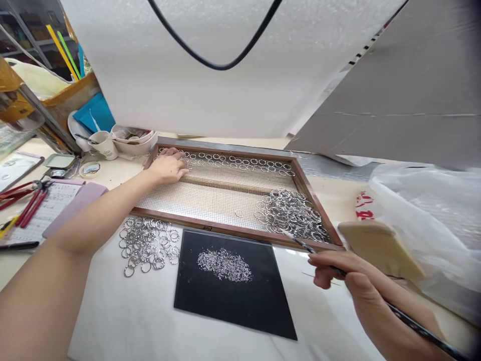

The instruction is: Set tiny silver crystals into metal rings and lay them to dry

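Observation:
My left hand (pixel 169 165) reaches into the far left corner of a wood-framed mesh tray (pixel 199 198). Its fingers lie over the rows of silver rings (pixel 233 160) along the far side, thumb apart from them; whether a ring is under the fingertips is hidden. My right hand (pixel 372 286) grips a slim black patterned pen-like stick (pixel 306 245) with a pale tip, which points at the heap of rings (pixel 293 213) in the tray's near right corner. Tiny pale glittering pieces (pixel 225 264) lie spread on a black mat (pixel 233 308) before the tray.
More rings with small stones (pixel 148 243) lie left of the mat. Further left are red-handled pliers (pixel 33 205), written paper, a cup (pixel 104 145) and bowls. A beige pad (pixel 379 248) and clear plastic bag (pixel 432 215) sit right. A black cable (pixel 221 66) hangs ahead.

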A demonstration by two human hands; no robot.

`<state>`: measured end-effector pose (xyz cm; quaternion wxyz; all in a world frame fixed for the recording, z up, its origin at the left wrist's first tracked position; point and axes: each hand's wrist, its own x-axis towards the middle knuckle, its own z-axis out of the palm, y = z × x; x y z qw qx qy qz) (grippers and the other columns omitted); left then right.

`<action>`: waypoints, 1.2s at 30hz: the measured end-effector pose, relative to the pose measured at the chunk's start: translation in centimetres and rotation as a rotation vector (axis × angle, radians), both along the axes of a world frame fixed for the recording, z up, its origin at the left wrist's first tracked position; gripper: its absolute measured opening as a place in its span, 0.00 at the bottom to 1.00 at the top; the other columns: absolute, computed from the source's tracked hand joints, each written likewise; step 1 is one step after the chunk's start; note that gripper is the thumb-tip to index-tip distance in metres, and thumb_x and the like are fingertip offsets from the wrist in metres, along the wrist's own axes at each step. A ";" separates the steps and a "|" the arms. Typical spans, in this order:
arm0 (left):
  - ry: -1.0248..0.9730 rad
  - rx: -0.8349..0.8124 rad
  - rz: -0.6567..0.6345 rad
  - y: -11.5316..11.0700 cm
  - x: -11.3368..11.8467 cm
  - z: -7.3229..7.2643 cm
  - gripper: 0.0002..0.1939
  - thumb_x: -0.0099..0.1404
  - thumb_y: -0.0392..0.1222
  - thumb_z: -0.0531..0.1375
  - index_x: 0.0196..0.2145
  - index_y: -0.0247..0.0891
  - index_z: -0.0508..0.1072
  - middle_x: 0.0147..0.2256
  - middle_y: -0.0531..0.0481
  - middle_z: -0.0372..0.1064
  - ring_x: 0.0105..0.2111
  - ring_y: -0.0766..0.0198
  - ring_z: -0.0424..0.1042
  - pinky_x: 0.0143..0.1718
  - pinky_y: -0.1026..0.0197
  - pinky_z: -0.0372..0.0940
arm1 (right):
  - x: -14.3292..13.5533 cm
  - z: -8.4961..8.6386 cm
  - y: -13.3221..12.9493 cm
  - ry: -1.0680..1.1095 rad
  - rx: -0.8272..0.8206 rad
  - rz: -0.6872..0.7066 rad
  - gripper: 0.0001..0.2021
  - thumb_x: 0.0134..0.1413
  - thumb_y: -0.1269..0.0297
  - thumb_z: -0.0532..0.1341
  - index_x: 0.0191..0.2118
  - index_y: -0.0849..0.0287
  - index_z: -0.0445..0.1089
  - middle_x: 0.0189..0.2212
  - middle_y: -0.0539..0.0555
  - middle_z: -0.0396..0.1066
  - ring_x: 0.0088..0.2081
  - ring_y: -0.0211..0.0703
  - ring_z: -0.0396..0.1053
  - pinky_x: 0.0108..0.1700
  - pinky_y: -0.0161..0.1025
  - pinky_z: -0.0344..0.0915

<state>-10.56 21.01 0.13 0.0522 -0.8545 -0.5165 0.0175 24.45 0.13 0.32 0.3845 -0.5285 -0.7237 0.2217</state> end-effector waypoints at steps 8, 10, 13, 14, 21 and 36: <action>-0.032 0.006 0.042 1.8 0.9 0.7 0.24 0.66 0.53 0.44 0.48 0.41 0.71 0.58 0.49 0.57 0.59 0.53 0.49 0.60 0.49 0.44 | 0.2 -0.3 0.1 0.001 0.024 0.007 0.12 0.60 0.60 0.50 0.37 0.51 0.70 0.24 0.51 0.67 0.31 0.46 0.68 0.36 0.42 0.66; -0.039 0.021 0.054 2.2 0.9 0.6 0.24 0.66 0.53 0.44 0.47 0.41 0.72 0.57 0.49 0.58 0.58 0.52 0.50 0.59 0.49 0.44 | 0.2 -0.3 0.2 -0.002 0.028 0.004 0.12 0.60 0.60 0.50 0.37 0.51 0.70 0.24 0.52 0.67 0.32 0.47 0.69 0.36 0.43 0.66; -0.041 0.036 0.058 2.6 0.7 0.3 0.24 0.67 0.53 0.44 0.47 0.42 0.72 0.57 0.49 0.58 0.58 0.52 0.50 0.58 0.49 0.44 | 0.3 -0.3 0.3 -0.006 0.021 -0.001 0.12 0.60 0.60 0.50 0.37 0.51 0.70 0.24 0.52 0.67 0.35 0.49 0.70 0.36 0.42 0.66; -0.038 0.036 0.055 2.6 0.6 0.2 0.24 0.67 0.53 0.44 0.47 0.42 0.72 0.57 0.49 0.58 0.58 0.52 0.50 0.58 0.48 0.44 | 0.3 -0.3 0.3 -0.006 0.017 0.000 0.12 0.60 0.60 0.50 0.37 0.52 0.70 0.24 0.52 0.67 0.35 0.49 0.70 0.36 0.42 0.66; -0.011 0.026 0.040 2.5 0.5 -0.1 0.23 0.67 0.52 0.44 0.47 0.40 0.72 0.57 0.48 0.58 0.58 0.51 0.51 0.58 0.48 0.45 | 0.6 -0.9 0.5 -0.001 0.046 0.023 0.12 0.61 0.60 0.50 0.38 0.52 0.70 0.24 0.51 0.67 0.31 0.45 0.68 0.35 0.41 0.65; 0.002 0.019 -0.010 2.2 1.2 0.3 0.24 0.67 0.52 0.42 0.49 0.42 0.70 0.58 0.50 0.57 0.59 0.53 0.50 0.58 0.49 0.45 | 0.7 -1.0 0.5 0.010 0.044 0.002 0.14 0.60 0.57 0.50 0.36 0.53 0.71 0.23 0.52 0.68 0.30 0.45 0.68 0.34 0.41 0.66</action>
